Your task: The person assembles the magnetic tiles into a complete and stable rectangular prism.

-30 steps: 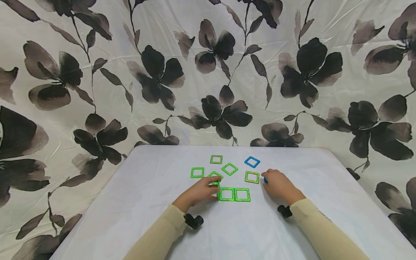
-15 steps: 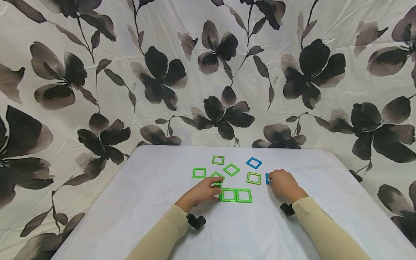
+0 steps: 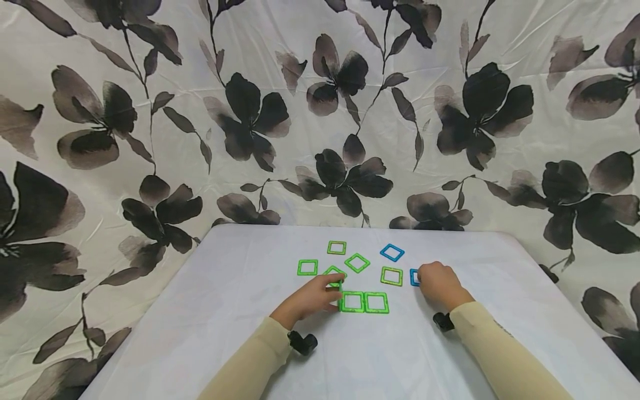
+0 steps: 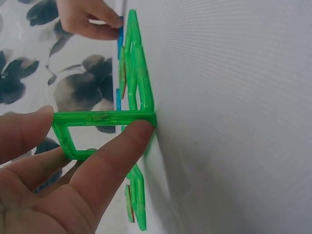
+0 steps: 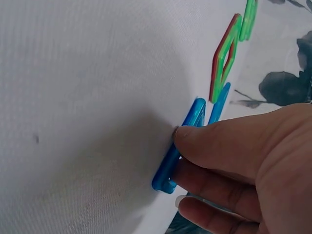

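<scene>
My left hand (image 3: pixel 309 295) holds a green square magnetic tile (image 4: pixel 105 117) upright on its edge, thumb and fingers at its sides in the left wrist view. That tile stands at the left end of two flat green tiles (image 3: pixel 365 302) lying side by side. To the right, my right hand (image 3: pixel 440 284) pinches a blue square tile (image 5: pixel 165 165) at the table surface. The thumb lies on its near face, with fingers behind; part of the tile is hidden by them. In the head view only the blue tile's left part shows.
Behind the hands lie more flat tiles: a green one (image 3: pixel 299 267) at left, a turned green one (image 3: pixel 351 268), a green-and-red one (image 3: pixel 382 275), and a blue one (image 3: pixel 387 257). Another green tile is partly covered by my left hand. A floral cloth (image 3: pixel 345 180) hangs behind the table.
My right hand has slid slightly right along the blue tile, so more of its left part shows. The left hand keeps the green tile upright; the head view has shifted a little.
</scene>
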`<state>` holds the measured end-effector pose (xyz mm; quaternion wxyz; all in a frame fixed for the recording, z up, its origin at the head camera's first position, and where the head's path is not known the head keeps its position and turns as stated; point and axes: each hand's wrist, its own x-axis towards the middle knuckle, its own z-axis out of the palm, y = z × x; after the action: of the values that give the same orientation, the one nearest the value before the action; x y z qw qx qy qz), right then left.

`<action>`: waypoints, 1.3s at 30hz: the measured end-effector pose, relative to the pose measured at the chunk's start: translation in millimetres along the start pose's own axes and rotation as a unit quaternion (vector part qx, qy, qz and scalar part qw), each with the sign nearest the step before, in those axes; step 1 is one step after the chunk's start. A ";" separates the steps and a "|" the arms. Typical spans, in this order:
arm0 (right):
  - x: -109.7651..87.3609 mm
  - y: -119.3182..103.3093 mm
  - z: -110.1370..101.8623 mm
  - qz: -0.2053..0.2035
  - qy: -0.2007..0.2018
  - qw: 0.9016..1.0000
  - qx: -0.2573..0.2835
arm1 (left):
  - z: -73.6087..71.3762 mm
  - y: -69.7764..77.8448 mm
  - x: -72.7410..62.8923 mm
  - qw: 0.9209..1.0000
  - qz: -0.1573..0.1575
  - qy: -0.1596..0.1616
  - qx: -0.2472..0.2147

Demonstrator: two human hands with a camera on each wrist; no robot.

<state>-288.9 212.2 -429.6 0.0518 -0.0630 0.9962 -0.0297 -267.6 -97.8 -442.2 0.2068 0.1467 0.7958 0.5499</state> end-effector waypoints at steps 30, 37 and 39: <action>-0.5 3.4 -13.7 -0.048 -0.012 0.999 0.000 | 1.9 2.1 -2.0 1.000 -0.001 -0.002 0.013; -2.0 6.1 -16.0 -0.061 0.005 0.998 0.014 | 1.6 3.4 -3.3 1.000 -0.001 -0.001 0.020; -2.5 6.7 -17.4 -0.062 0.014 0.998 0.019 | 1.5 4.3 -3.8 1.000 -0.006 0.001 0.024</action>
<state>-289.1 220.1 -412.5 0.0371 -0.1227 0.9903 -0.0526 -263.6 -96.8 -438.0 0.2056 0.1465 0.8099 0.5295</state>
